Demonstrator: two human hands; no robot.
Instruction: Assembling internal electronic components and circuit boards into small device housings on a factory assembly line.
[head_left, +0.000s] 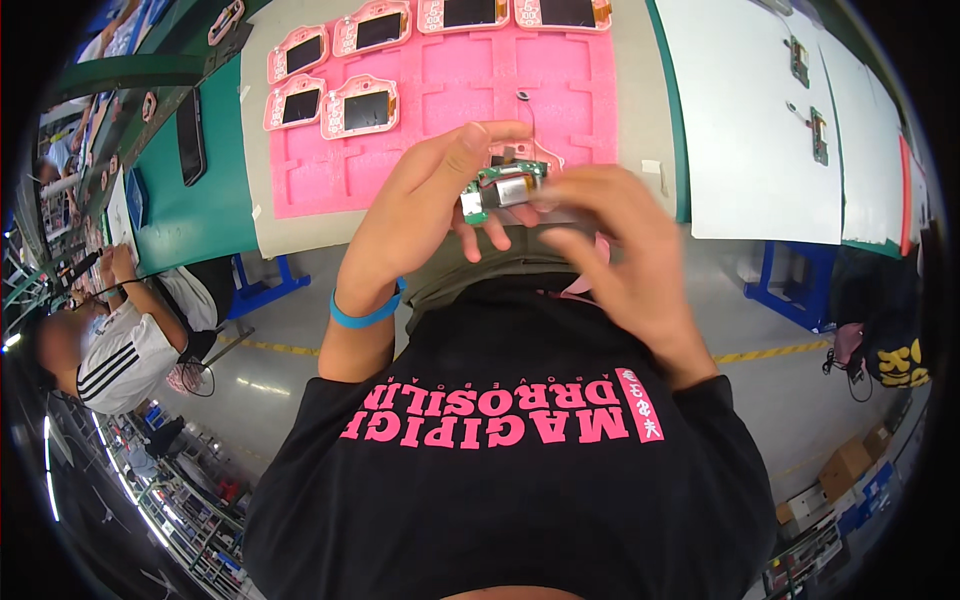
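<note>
We pinch board (503, 189) between left hand (430, 205) and right hand (610, 255) over tray (450, 100); loose wire may snag, slip likely.

Both hands (530, 215) raised, fingers pinched together

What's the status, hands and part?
Left hand and right hand both grip the small green circuit board with silver battery. Held above the pink foam tray. Nothing in the way.

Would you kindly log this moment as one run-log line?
left hand: holds green circuit board | right hand: fingertips on board's silver cell | below: pink foam tray, framed screens | bench edge
</note>
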